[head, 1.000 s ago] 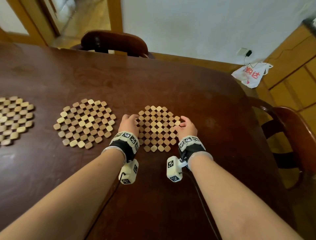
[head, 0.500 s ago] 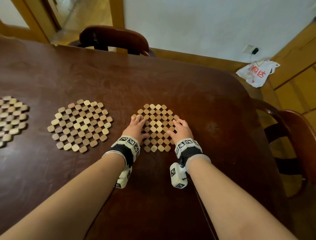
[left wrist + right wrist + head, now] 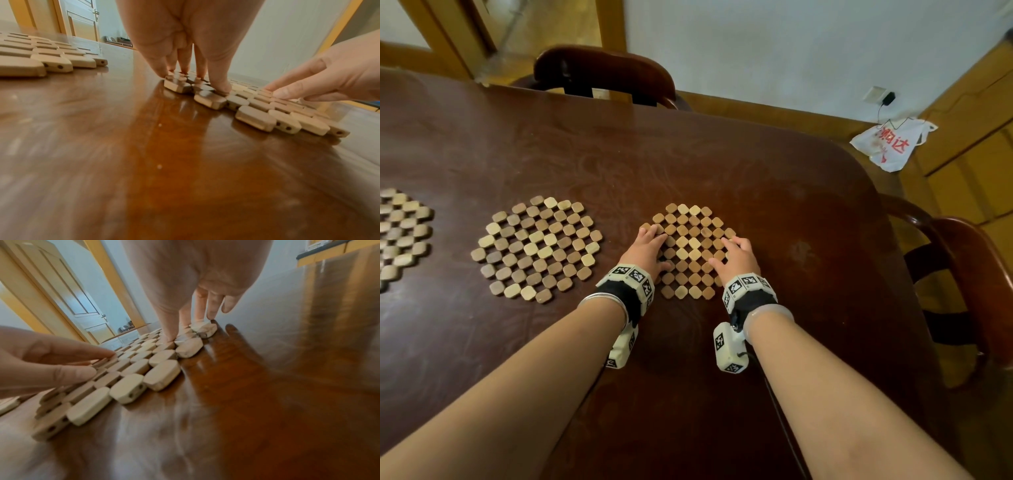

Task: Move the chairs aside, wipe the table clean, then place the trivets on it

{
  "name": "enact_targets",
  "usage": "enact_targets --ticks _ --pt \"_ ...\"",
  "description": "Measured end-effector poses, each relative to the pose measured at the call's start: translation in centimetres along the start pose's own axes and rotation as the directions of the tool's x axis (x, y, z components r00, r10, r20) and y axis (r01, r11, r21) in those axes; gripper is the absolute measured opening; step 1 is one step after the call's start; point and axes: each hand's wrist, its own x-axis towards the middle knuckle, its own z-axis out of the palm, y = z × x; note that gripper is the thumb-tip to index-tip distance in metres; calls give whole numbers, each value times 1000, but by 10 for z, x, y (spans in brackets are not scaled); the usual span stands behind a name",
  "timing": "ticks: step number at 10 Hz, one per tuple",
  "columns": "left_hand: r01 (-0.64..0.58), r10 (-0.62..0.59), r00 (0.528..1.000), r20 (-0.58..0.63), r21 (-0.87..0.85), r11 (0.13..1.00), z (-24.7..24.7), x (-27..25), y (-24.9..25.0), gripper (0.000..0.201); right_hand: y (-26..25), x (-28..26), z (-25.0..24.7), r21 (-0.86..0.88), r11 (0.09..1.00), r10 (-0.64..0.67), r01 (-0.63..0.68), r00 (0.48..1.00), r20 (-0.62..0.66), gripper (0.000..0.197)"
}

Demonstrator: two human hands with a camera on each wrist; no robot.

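While the nearest trivet [image 3: 690, 250] lay flat on the dark wooden table [image 3: 774, 192], I pressed my left hand [image 3: 645, 251] on its left edge and my right hand [image 3: 736, 258] on its right edge, fingers straight and lightly spread, tips down on the wooden blocks. A second trivet [image 3: 537, 248] lay just to its left, and a third trivet [image 3: 402, 236] sat at the table's far left, each apart from the next.
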Motion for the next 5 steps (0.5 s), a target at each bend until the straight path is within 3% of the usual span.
enact_targets --ticks 3,5 --pt "33 -33 999 -16 -27 999 -5 -28 5 70 -8 -27 -12 -141 985 -105 100 994 -27 50" --pt "-7 7 999 -36 -3 1000 -4 -86 5 60 -16 -83 -12 -243 947 -193 211 977 95 43"
